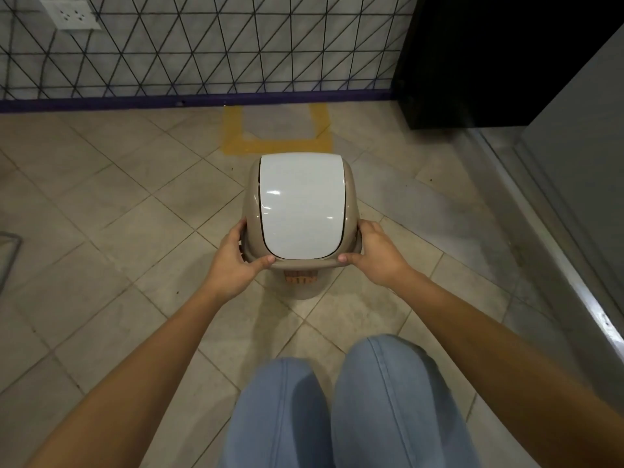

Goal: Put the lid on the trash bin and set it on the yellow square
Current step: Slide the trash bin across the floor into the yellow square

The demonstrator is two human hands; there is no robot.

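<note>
A small beige trash bin stands on the tiled floor in the middle of the view. Its lid, a beige frame with a white swing flap, sits on top of it. My left hand grips the lid's near left corner, thumb on the front rim. My right hand grips the near right corner the same way. The yellow square, marked in tape on the floor, lies just beyond the bin against the wall; its far side meets the purple skirting.
A wall with a black triangle grid and a white socket runs along the back. A black cabinet stands at the back right, beside a grey panel and metal threshold. My knees in blue jeans are below.
</note>
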